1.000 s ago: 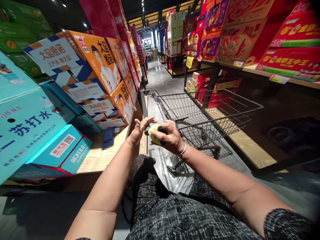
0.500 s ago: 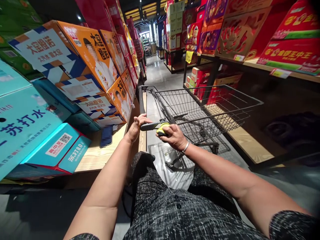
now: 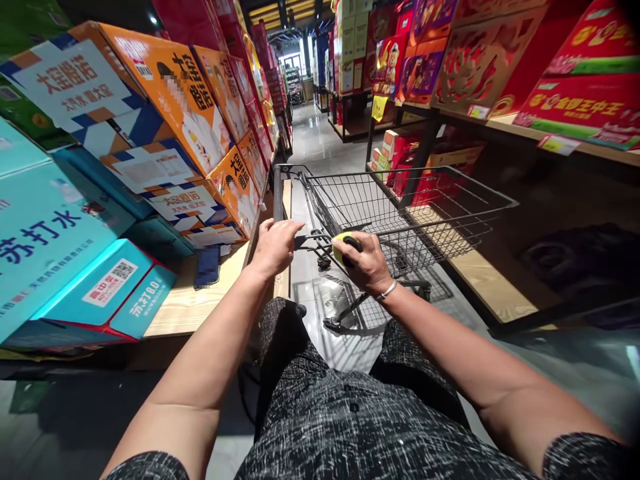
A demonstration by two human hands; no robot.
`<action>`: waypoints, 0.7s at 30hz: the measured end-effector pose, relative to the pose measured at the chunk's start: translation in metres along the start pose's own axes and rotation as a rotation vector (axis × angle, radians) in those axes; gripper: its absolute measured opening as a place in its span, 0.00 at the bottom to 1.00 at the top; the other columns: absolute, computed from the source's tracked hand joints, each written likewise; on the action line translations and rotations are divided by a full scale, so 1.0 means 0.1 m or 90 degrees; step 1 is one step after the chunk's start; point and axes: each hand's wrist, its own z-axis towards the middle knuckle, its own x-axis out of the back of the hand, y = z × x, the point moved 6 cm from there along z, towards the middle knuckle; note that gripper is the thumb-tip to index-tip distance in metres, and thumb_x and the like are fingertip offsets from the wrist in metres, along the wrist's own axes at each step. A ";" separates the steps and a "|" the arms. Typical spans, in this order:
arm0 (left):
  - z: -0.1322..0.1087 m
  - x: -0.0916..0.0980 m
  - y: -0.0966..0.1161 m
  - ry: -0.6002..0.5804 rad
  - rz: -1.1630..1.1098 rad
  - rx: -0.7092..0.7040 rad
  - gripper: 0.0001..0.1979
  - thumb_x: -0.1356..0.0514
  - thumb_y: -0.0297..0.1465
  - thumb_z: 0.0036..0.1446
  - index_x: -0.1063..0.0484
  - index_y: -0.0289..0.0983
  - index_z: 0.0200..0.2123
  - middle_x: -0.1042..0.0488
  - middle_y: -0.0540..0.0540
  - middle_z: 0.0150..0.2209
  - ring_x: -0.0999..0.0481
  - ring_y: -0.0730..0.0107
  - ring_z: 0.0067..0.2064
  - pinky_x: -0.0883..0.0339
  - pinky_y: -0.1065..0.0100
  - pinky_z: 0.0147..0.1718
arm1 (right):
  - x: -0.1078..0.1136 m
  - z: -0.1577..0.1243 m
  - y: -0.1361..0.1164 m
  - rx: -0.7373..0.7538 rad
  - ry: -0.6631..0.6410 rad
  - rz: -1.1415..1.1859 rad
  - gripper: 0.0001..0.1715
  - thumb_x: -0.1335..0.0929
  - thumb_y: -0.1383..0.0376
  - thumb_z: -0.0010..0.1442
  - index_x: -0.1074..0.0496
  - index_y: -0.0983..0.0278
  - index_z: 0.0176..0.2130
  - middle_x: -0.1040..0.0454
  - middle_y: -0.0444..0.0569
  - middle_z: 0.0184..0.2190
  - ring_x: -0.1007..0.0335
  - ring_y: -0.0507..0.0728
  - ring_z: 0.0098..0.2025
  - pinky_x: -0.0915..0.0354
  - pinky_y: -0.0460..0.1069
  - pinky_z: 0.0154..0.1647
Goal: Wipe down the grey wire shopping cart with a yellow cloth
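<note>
Both hands have settled onto the cart handle since the earlier frame, when the left hand [image 3: 274, 245] hovered open beside it. Its fingers are now clenched over the handle's left end; the right hand [image 3: 365, 261] grips the yellow-and-black piece [image 3: 344, 244] at the right end. The wire shopping cart [image 3: 400, 213] stands mid-aisle, near the edge of the wooden shelf [image 3: 200, 303] stacked with orange boxes [image 3: 200, 113]. Steering well likely means even pressure, keeping off that edge.

Both bare arms are stretched forward and slightly inward from short patterned sleeves. The left hand [image 3: 274, 247] is held palm down with its fingers curled closed. The right hand [image 3: 365, 261] is likewise clenched, a bracelet worn at its wrist.
</note>
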 end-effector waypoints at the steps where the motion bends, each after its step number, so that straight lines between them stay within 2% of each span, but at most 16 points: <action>1: 0.01 -0.02 0.10 0.001 0.016 -0.017 0.25 0.47 0.21 0.61 0.30 0.40 0.61 0.24 0.41 0.58 0.27 0.58 0.61 0.46 0.52 0.65 | 0.02 0.12 -0.04 -0.003 0.008 0.019 0.27 0.35 0.64 0.67 0.28 0.49 0.63 0.33 0.54 0.57 0.38 0.64 0.57 0.36 0.62 0.59; 4: 0.04 -0.14 0.32 -0.024 0.052 -0.038 0.33 0.44 0.24 0.59 0.40 0.33 0.68 0.28 0.36 0.61 0.28 0.53 0.60 0.38 0.57 0.59 | -0.09 0.39 -0.11 0.012 -0.032 0.052 0.32 0.35 0.66 0.66 0.35 0.49 0.67 0.35 0.54 0.62 0.39 0.65 0.60 0.38 0.64 0.62; 6: 0.04 -0.21 0.35 -0.044 0.088 -0.026 0.37 0.43 0.27 0.59 0.45 0.30 0.71 0.27 0.33 0.60 0.27 0.50 0.59 0.37 0.56 0.57 | -0.22 0.45 -0.08 0.019 -0.073 0.067 0.34 0.35 0.67 0.66 0.36 0.50 0.68 0.35 0.53 0.64 0.38 0.64 0.60 0.37 0.62 0.61; 8: 0.03 -0.26 0.33 -0.056 0.125 -0.021 0.39 0.42 0.29 0.59 0.47 0.30 0.72 0.26 0.33 0.59 0.27 0.48 0.57 0.37 0.54 0.55 | -0.31 0.43 0.03 0.021 -0.106 0.085 0.32 0.34 0.67 0.66 0.34 0.51 0.67 0.34 0.52 0.64 0.37 0.62 0.58 0.36 0.59 0.59; 11: 0.01 -0.28 0.28 -0.064 0.151 -0.039 0.37 0.41 0.32 0.60 0.44 0.33 0.71 0.29 0.34 0.61 0.29 0.45 0.58 0.40 0.50 0.57 | -0.35 0.30 0.29 0.025 -0.150 0.071 0.28 0.34 0.69 0.65 0.27 0.52 0.61 0.30 0.51 0.60 0.35 0.61 0.54 0.37 0.58 0.57; 16: 0.01 -0.27 0.22 -0.068 0.140 -0.044 0.33 0.39 0.39 0.62 0.39 0.41 0.69 0.30 0.40 0.63 0.31 0.46 0.58 0.42 0.50 0.58 | -0.08 0.11 0.90 -0.031 -0.183 -0.058 0.27 0.38 0.70 0.65 0.22 0.51 0.56 0.27 0.51 0.57 0.36 0.63 0.51 0.40 0.59 0.52; 21: 0.03 -0.27 0.20 -0.073 0.131 -0.045 0.33 0.39 0.40 0.62 0.38 0.40 0.68 0.30 0.38 0.63 0.31 0.45 0.58 0.42 0.48 0.57 | 0.32 0.00 1.54 -0.149 -0.204 -0.214 0.25 0.36 0.66 0.64 0.23 0.51 0.57 0.28 0.55 0.56 0.37 0.64 0.49 0.45 0.61 0.49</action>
